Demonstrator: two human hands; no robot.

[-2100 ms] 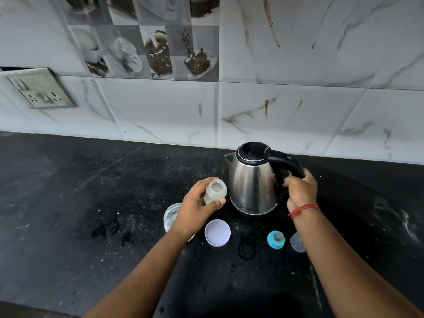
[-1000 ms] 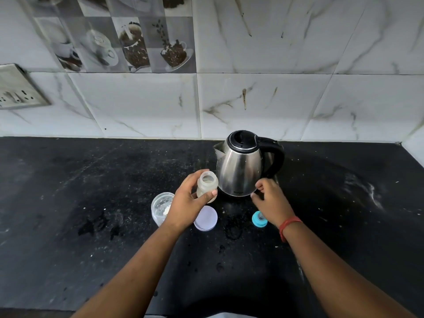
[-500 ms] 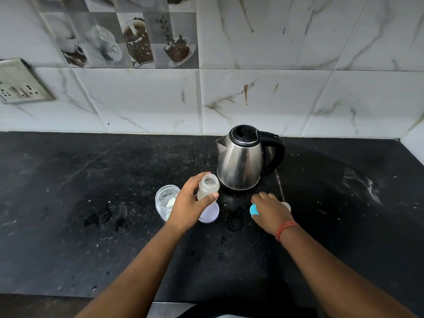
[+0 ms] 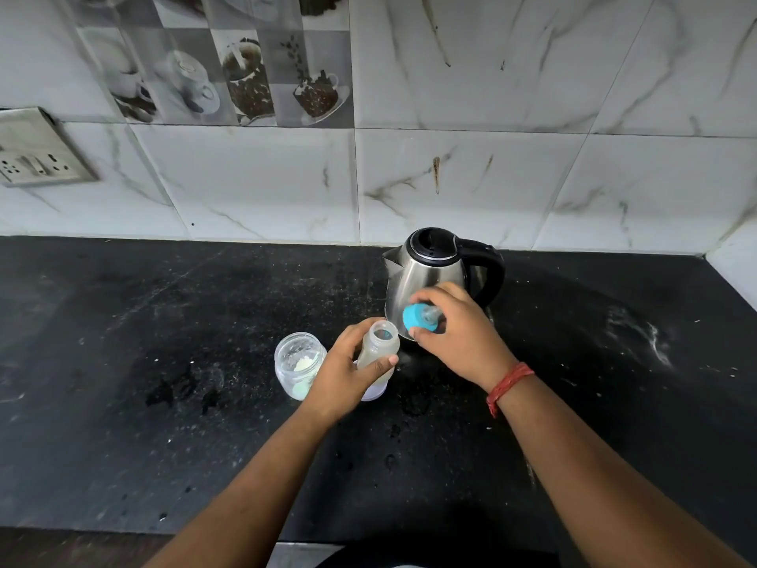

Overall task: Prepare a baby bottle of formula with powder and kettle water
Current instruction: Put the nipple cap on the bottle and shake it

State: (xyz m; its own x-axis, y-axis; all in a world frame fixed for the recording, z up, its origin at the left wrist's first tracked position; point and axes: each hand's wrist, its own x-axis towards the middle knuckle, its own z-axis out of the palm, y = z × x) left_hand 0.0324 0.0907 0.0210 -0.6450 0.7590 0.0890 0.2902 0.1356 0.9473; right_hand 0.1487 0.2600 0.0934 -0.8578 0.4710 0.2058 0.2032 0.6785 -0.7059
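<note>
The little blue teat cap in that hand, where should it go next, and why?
Probably onto the clear baby bottle's open mouth. The right hand pinches the blue teat cap just beside it, the left hand grips the bottle, and cloudy liquid is already inside.

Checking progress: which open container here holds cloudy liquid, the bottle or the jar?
The baby bottle gripped by the left hand; the glass jar holds only powder.

Shiny steel kettle (image 4: 426, 289), matt speckled counter (image 4: 164, 362)
</note>
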